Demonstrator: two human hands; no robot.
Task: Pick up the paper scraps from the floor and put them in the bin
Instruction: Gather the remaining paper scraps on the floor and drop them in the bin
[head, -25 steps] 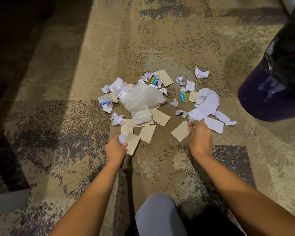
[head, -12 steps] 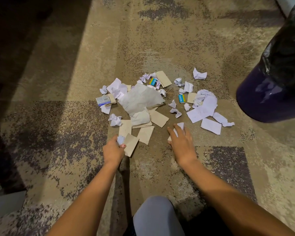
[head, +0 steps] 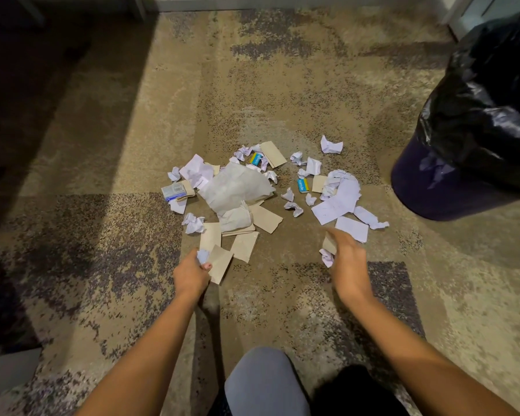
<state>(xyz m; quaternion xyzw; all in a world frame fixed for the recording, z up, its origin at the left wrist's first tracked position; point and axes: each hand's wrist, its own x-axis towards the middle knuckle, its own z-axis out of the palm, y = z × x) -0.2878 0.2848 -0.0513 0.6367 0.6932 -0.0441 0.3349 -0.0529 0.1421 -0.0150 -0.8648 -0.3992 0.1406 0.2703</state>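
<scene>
Several white and tan paper scraps [head: 237,190] lie scattered on the carpet ahead of me. My left hand [head: 191,276] grips a small crumpled white scrap [head: 202,256] together with a tan card piece [head: 219,262] at the near edge of the pile. My right hand [head: 347,259] is lifted slightly and holds a tan scrap [head: 329,244] and a crumpled white bit [head: 326,257]. The dark bin [head: 451,181], lined with a black bag [head: 493,109], stands at the right.
A flat white sheet [head: 339,202] and two small blue packets [head: 302,185] lie among the scraps. A small printed box [head: 174,192] sits at the pile's left. My grey-clad knee [head: 264,382] is at the bottom centre. A pale flat edge [head: 6,370] shows bottom left.
My right hand gathered the tan piece off the carpet and has swung right, lifting it with a crumpled scrap. My left hand has kept its hold in place.
</scene>
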